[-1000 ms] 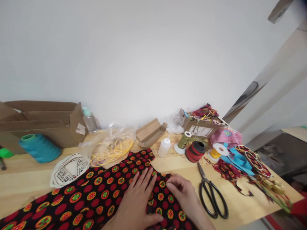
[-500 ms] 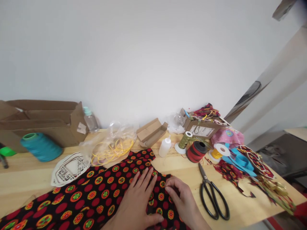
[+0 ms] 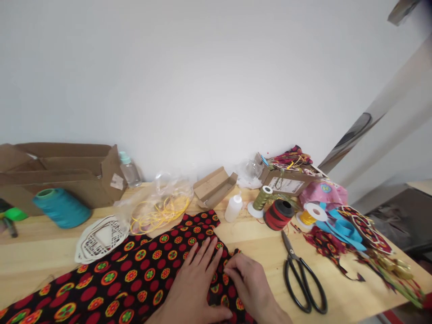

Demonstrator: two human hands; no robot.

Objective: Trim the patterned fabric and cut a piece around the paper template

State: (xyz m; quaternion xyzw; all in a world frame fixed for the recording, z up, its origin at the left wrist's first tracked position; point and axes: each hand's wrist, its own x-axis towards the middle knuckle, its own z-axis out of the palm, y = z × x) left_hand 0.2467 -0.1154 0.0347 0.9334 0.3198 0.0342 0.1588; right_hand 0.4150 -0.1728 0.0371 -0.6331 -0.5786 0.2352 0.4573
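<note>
A black fabric [image 3: 108,292] with red dots and orange-green flower rounds lies spread over the wooden table. My left hand [image 3: 194,285] rests flat on it, fingers stretched forward and thumb out to the side. Just right of that, my right hand [image 3: 249,285] is closed in a pinch at the fabric's right edge, which looks lifted and folded inward there. The tips of its thumb and forefinger meet on the cloth. Large scissors with black handles [image 3: 305,285] lie on the table to the right of my right hand, blades pointing away from me.
A white squeeze bottle [image 3: 233,208], a green thread spool [image 3: 262,198] and a red-black spool [image 3: 278,214] stand behind the fabric. A teal thread cone [image 3: 62,208], cut-out templates [image 3: 101,238] and yellow cord [image 3: 160,213] are left. Scraps and blue ribbon [image 3: 347,229] lie right.
My right hand has moved slightly left, drawing the fabric's right edge inward toward my left hand. The left hand stays flat in place. The whole view has shifted a little.
</note>
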